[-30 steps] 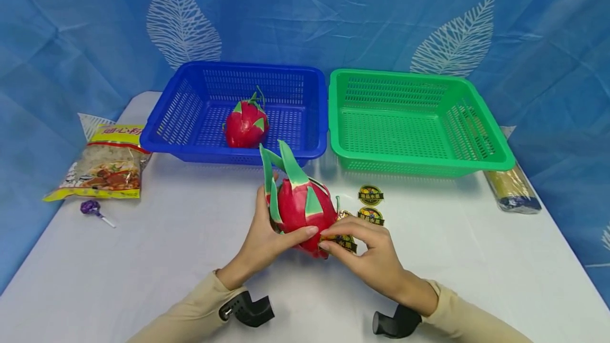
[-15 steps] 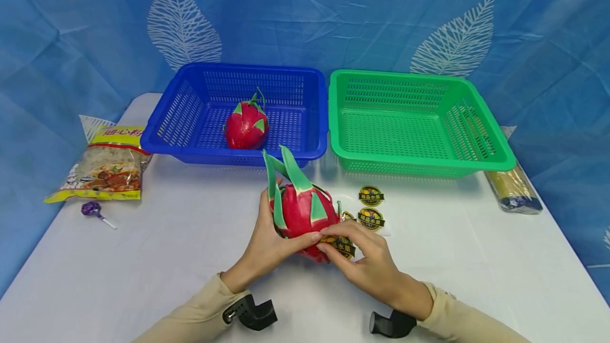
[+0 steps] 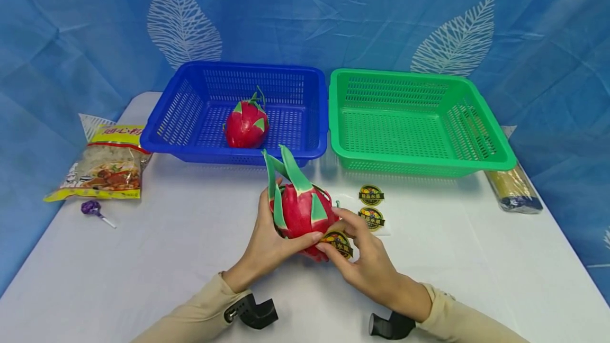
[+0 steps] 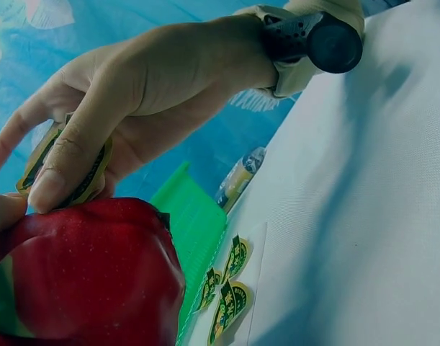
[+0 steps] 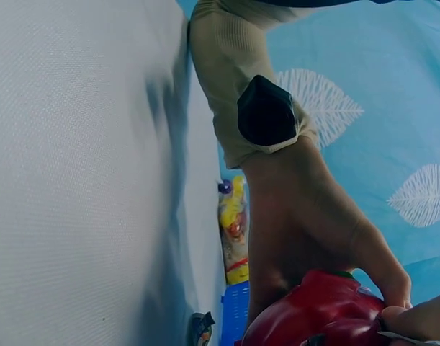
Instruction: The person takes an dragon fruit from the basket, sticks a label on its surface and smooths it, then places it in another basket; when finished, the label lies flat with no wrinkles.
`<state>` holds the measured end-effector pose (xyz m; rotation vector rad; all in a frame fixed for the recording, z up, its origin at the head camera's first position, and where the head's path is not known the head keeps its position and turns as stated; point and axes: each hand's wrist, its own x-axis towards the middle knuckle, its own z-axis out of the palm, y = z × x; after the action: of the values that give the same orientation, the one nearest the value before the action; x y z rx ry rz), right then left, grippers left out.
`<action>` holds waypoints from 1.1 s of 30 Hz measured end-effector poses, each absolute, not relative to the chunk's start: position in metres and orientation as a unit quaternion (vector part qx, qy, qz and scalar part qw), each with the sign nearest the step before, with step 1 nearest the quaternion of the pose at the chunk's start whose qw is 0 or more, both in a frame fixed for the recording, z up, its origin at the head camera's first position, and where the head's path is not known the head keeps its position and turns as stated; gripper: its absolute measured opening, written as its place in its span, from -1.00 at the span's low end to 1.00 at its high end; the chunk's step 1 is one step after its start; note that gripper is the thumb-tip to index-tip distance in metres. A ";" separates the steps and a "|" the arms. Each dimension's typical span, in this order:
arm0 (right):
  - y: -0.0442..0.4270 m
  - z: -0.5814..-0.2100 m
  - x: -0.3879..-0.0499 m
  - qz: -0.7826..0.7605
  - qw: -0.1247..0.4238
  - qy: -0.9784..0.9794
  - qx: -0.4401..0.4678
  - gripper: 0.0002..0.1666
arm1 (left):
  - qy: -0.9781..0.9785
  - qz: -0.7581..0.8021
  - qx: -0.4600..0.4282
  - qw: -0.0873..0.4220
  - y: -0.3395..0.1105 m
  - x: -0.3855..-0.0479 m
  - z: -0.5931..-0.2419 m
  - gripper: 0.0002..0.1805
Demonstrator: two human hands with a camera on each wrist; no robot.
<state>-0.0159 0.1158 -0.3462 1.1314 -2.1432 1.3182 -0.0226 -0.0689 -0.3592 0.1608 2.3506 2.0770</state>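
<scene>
My left hand (image 3: 259,245) grips a red dragon fruit (image 3: 300,213) with long green scales, its thumb lying across the near side. At the fruit's right side my right hand (image 3: 374,261) pinches a round black-and-gold sticker (image 3: 339,243), the thumb on its lower edge and the index finger lifted toward the fruit. Seen from the left wrist, the right thumb covers part of the sticker (image 4: 99,169), right above the fruit's red skin (image 4: 111,267). How much of the sticker touches the skin cannot be told. The left hand's far fingers are hidden behind the fruit.
Another dragon fruit (image 3: 246,125) sits in the blue basket (image 3: 240,158). A green basket (image 3: 424,165) stands beside it. More stickers (image 3: 371,218) lie on a sheet right of the hands. A food bag (image 3: 107,168) and lollipop (image 3: 90,207) lie left, a clear package (image 3: 514,189) right.
The fruit and both hands have shifted slightly toward the person. My right index finger has lifted off the sticker's upper edge, so more of its face shows.
</scene>
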 end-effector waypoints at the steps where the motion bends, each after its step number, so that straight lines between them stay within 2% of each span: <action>1: 0.116 -0.346 -0.016 0.474 0.187 -0.759 0.405 -0.30 | 0.750 0.660 0.052 0.000 -0.069 -0.023 -0.359 0.14; 6: 0.115 -0.348 -0.021 0.510 0.173 -0.729 0.423 -0.16 | 0.758 0.649 0.057 -0.008 -0.069 -0.023 -0.359 0.17; 10: 0.115 -0.348 -0.023 0.505 0.187 -0.733 0.416 -0.13 | 0.758 0.650 0.060 -0.008 -0.069 -0.024 -0.359 0.16; 14: 0.118 -0.348 -0.025 0.496 0.197 -0.750 0.390 -0.07 | 0.750 0.659 0.059 -0.001 -0.069 -0.023 -0.359 0.14; 22: 0.123 -0.349 -0.029 0.538 0.163 -0.757 0.334 0.03 | 0.718 0.694 0.059 0.021 -0.069 -0.024 -0.359 0.07; 29: 0.122 -0.353 -0.031 0.593 0.139 -0.736 0.296 -0.07 | 0.682 0.730 0.040 0.029 -0.068 -0.022 -0.359 0.00; 33: 0.120 -0.355 -0.030 0.632 0.078 -0.727 0.255 -0.22 | 0.665 0.747 0.017 0.017 -0.066 -0.021 -0.359 -0.07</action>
<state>-0.0301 0.1204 -0.3549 0.7629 -2.1785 1.8934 -0.0210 -0.0659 -0.3590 0.0527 2.0656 2.3212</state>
